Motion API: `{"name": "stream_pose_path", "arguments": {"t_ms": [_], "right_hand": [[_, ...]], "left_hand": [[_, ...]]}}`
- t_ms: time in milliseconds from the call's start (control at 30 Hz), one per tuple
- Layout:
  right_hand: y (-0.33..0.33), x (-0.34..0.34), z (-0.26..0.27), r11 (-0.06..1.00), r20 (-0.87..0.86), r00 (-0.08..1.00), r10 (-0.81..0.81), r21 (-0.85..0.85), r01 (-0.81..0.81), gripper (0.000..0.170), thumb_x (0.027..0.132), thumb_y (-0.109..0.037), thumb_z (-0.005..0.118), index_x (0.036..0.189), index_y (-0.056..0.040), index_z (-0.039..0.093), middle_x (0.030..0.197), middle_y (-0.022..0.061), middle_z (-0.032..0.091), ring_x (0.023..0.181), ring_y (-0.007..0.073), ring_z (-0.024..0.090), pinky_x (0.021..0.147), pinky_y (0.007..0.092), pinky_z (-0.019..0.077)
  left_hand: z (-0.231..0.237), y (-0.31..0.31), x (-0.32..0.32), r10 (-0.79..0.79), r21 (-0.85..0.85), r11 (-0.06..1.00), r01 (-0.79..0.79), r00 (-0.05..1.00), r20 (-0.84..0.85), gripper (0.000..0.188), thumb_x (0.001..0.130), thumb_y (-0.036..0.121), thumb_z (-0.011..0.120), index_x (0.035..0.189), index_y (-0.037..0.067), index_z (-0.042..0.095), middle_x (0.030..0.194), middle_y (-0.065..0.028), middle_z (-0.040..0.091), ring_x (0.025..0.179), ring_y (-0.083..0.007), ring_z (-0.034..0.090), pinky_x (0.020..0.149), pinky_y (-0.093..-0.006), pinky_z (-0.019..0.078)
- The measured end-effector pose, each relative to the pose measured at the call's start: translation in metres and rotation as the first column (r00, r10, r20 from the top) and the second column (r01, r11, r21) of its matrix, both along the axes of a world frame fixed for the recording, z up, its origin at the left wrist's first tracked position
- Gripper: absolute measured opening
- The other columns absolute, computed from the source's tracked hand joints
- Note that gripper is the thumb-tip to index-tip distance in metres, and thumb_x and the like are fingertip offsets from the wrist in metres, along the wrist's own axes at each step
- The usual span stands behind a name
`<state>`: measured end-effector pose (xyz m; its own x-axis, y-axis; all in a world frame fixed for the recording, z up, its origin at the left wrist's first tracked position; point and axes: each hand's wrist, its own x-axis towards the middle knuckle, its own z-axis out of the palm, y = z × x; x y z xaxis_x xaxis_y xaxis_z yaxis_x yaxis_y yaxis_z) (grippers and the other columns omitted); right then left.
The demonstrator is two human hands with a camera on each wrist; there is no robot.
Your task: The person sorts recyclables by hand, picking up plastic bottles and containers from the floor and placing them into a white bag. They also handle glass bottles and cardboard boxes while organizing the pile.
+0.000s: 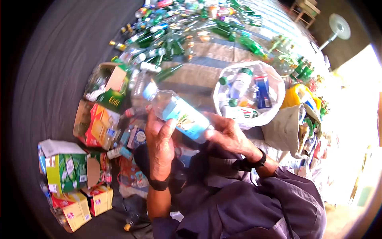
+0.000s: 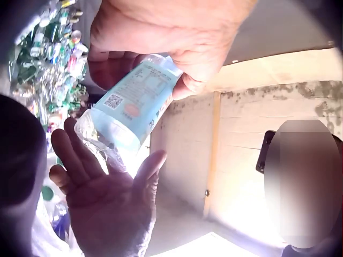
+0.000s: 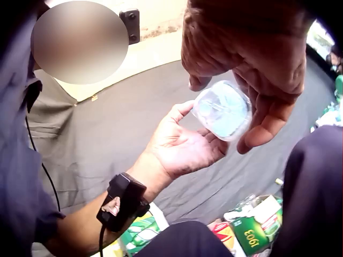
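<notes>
A clear plastic bottle (image 1: 185, 119) with a pale blue label and light blue cap lies tilted between the two hands. My left hand (image 1: 161, 139) holds it, thumb across the label; in the left wrist view that hand (image 2: 166, 43) covers the bottle's upper part. Around the base of the bottle (image 3: 222, 112), the right hand (image 3: 246, 69) spreads its thumb and fingers. From the left wrist view, this right hand (image 2: 110, 203) shows its palm, with fairly straight fingers beside the base. The right fingertips are right at the base in the head view.
A white sack (image 1: 274, 107) of bottles and cartons stands ahead on the right, beside a grey bag (image 1: 280, 129). Glass and plastic bottles (image 1: 175, 40) are heaped at the far side. Cardboard boxes (image 1: 71, 171) line the left. A fan (image 1: 339, 27) stands far right.
</notes>
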<state>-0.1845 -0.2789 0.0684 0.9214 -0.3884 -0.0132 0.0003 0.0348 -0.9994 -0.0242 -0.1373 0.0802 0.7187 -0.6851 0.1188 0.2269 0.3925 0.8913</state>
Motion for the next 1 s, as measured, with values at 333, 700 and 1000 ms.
{"name": "stream_pose_path", "arguments": {"t_ms": [333, 700, 1000], "right_hand": [[-0.050, -0.059, -0.021, 0.843, -0.149, 0.838, -0.524, 0.048, 0.536, 0.053, 0.106, -0.044, 0.051, 0.115, 0.0067, 0.066, 0.077, 0.0096, 0.069, 0.063, 0.0146, 0.066, 0.058, 0.0280, 0.0507], [-0.197, -0.148, -0.063, 0.379, 0.048, 0.467, -0.883, -0.514, 0.769, 0.038, 0.095, -0.029, 0.071, 0.110, 0.0054, 0.071, 0.086, 0.0050, 0.073, 0.074, 0.0130, 0.064, 0.071, 0.0287, 0.0522], [-0.236, -0.154, -0.081, 0.611, -0.141, 0.604, -0.784, -0.345, 0.713, 0.030, 0.092, -0.026, 0.069, 0.089, 0.0035, 0.074, 0.070, -0.0024, 0.064, 0.063, 0.0069, 0.053, 0.057, 0.0278, 0.0431]], "left_hand": [[-0.043, -0.124, -0.093, -0.341, 0.101, 0.936, 0.336, 0.940, 0.027, 0.061, 0.096, 0.023, 0.071, 0.141, -0.003, 0.039, 0.126, -0.0141, 0.060, 0.112, -0.0200, 0.060, 0.095, -0.0368, 0.0498], [-0.062, -0.174, -0.123, -0.613, 0.366, 0.713, 0.598, 0.785, -0.089, 0.072, 0.093, 0.038, 0.073, 0.143, -0.003, 0.041, 0.094, -0.0137, 0.069, 0.072, -0.0157, 0.067, 0.052, -0.0275, 0.0544], [-0.035, -0.206, -0.142, -0.599, 0.425, 0.650, 0.630, 0.769, -0.222, 0.051, 0.102, 0.033, 0.058, 0.147, 0.010, 0.052, 0.099, -0.0073, 0.069, 0.044, -0.0091, 0.054, 0.036, -0.0235, 0.0353]]}}
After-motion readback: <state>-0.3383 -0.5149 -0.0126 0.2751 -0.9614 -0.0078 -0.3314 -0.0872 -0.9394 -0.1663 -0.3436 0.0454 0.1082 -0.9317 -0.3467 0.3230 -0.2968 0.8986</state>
